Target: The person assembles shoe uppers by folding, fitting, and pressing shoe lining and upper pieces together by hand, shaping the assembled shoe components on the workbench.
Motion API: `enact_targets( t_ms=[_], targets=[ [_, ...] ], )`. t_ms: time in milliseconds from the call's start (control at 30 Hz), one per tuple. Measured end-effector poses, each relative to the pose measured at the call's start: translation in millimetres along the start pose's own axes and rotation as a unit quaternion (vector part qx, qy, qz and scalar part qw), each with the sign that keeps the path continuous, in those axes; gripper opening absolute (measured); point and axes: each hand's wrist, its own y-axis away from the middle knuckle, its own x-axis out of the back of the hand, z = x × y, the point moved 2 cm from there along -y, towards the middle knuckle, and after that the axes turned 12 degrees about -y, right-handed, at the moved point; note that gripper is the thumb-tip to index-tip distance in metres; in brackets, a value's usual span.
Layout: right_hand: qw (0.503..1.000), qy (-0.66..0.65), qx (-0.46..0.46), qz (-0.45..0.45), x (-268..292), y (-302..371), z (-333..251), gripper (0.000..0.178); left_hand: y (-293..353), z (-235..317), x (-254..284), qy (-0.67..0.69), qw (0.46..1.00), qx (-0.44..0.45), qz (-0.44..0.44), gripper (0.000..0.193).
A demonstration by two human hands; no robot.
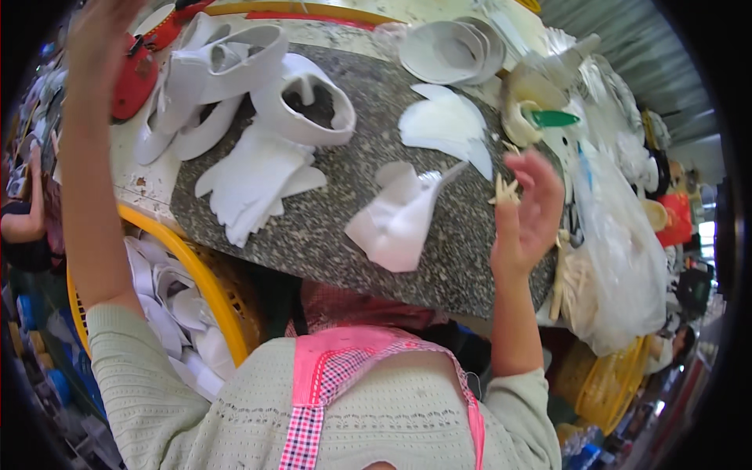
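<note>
a speckled slab (pixel 364 168) bears white pieces (pixel 442 121) near the right hand (pixel 536 210).

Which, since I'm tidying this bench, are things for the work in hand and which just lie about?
Likely in the work: central white piece; layered white pieces; hollow white forms.

Apparently just lying about: clear plastic bag; red round object.

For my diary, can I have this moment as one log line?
left hand: raised, blurred; right hand: open, over speckled slab; folded white piece: on slab, untouched
</note>
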Motion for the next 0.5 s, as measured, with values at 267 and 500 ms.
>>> enact_targets(
  t_ms=[267, 500],
  targets=[
    [0.918, -0.259, -0.285, -0.092, 17, 10, 10, 0.041, 85, 266, 11, 0.433, 0.849, -0.204, -0.224, 0.018],
    [0.913, -0.335, -0.234, 0.017, 58, 88, 49, 0.02, 186, 188, -40, 0.274, 0.883, -0.009, -0.38, 0.046]
  ],
)
